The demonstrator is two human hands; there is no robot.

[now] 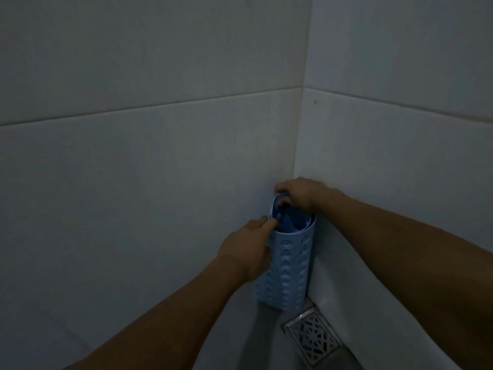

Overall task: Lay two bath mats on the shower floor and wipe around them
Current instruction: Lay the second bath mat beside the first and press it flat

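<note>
1. Forearms enter from the near edge and meet at the far corner of the tiled walls (160, 169).
2. Rolled bath mat (284, 273), light blue and perforated, stands upright in that corner, its lower end on or just above the shower floor (266, 343), left of the floor drain (312, 336).
3. Left hand (245, 252) grasps the roll's left side, with a fingertip at the upper rim.
4. Right hand (298, 194) pinches the top edge of the roll.
5. Lighting is dim; a second mat may sit inside the roll, but this cannot be confirmed.
6. Progress: early. No mat lies flat. Unrolling, laying both mats and wiping remain.
</note>
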